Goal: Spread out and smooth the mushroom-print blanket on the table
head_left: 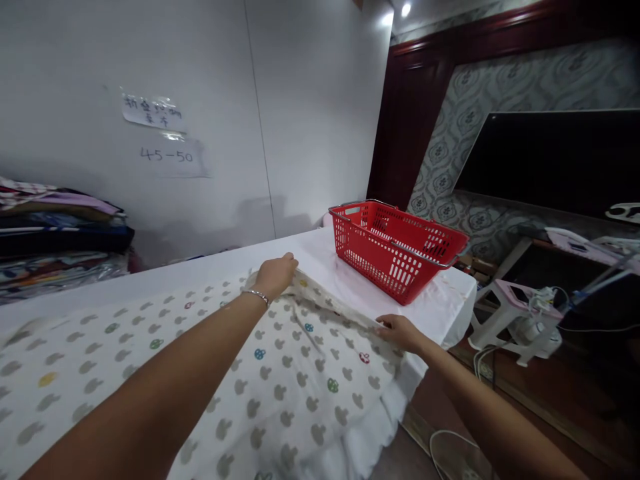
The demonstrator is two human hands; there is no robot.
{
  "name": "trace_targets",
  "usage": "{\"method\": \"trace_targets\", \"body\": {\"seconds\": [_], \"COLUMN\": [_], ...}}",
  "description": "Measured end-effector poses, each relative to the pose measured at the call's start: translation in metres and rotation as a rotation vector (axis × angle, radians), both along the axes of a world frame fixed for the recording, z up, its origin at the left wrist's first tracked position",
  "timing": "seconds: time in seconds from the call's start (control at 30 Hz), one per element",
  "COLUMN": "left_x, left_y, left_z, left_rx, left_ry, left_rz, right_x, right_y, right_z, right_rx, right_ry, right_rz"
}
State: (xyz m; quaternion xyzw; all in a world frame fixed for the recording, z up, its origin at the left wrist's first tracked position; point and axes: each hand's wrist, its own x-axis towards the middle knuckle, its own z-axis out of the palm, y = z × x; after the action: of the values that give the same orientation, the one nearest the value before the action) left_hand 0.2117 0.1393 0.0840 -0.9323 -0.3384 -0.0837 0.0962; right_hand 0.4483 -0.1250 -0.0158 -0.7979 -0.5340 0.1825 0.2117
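A white cloth printed with small grey and coloured shapes [280,373] lies spread over the white-covered table [200,270]. My left hand [275,275], a bracelet at its wrist, is closed on the cloth's far edge. My right hand [397,331] pinches the cloth's right edge near the table's corner. The cloth is creased between the two hands.
A red plastic basket [395,248] with a metal handle stands on the table's far right corner. Folded fabrics [60,233] are stacked at the left by the wall. A white stool with a device and cables [520,313] stands on the floor at right; a fan [457,457] lies below.
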Motion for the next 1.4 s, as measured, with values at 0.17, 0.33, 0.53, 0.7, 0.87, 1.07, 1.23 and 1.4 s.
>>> {"method": "trace_targets", "body": {"seconds": [0.17,0.33,0.53,0.7,0.87,1.07,1.23,1.4], "left_x": [0.019,0.029,0.061,0.106,0.135,0.132,0.098,0.046], "left_y": [0.011,0.019,0.034,0.036,0.035,0.024,0.000,-0.048], "left_z": [0.012,0.021,0.019,0.010,-0.020,-0.075,-0.103,-0.124], "left_rx": [-0.019,-0.078,-0.142,-0.190,-0.292,-0.500,-0.532,-0.490], "left_ry": [-0.074,-0.132,-0.230,-0.297,-0.290,-0.232,-0.297,-0.292], "left_rz": [0.077,0.118,0.057,-0.009,-0.123,-0.247,-0.287,-0.341], "right_x": [0.025,0.035,0.052,0.064,0.063,0.066,0.076,0.087], "right_y": [-0.015,-0.025,-0.025,-0.023,-0.028,-0.033,-0.025,-0.020], "right_z": [0.010,0.011,-0.002,-0.029,-0.052,-0.057,-0.049,-0.048], "right_rx": [-0.127,-0.122,0.116,0.227,0.194,0.050,-0.054,-0.095], "right_ry": [0.268,0.675,0.653,0.294,0.284,0.121,0.158,0.286], "right_rz": [0.093,-0.021,-0.328,-0.459,-0.446,-0.427,-0.323,-0.318]}}
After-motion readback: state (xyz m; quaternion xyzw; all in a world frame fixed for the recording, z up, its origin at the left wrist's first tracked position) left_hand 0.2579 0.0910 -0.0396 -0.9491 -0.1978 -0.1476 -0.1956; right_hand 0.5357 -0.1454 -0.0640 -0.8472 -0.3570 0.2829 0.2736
